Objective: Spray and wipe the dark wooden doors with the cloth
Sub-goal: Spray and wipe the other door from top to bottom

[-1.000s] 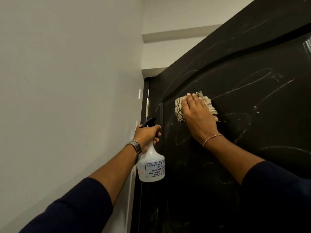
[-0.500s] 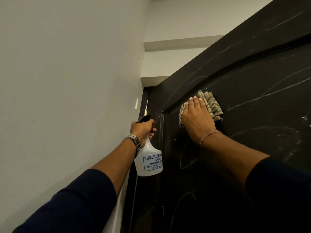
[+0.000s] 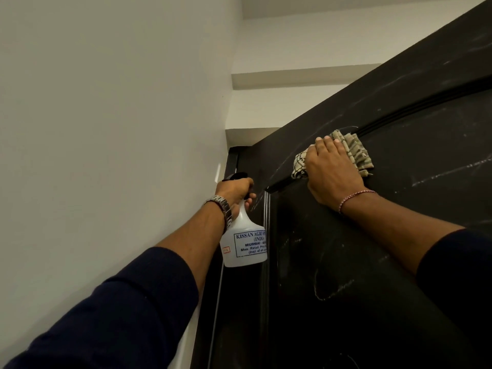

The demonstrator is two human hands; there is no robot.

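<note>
The right hand [image 3: 334, 173] presses the soft folded cloth [image 3: 356, 153] flat against the dark wooden door [image 3: 399, 235]. The left hand [image 3: 235, 190] grips the light plastic spray bottle [image 3: 243, 243] by its neck, likely the surest hold.

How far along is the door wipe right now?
Spraying looks done: streaks show across the dark door. In hand: the right hand presses the cloth near the upper panel groove; the left hand grips the spray bottle. Left: streaks lower and further right.

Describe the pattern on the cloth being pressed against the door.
Beige cloth with dark grid-like lines, seen in the head view.
</note>
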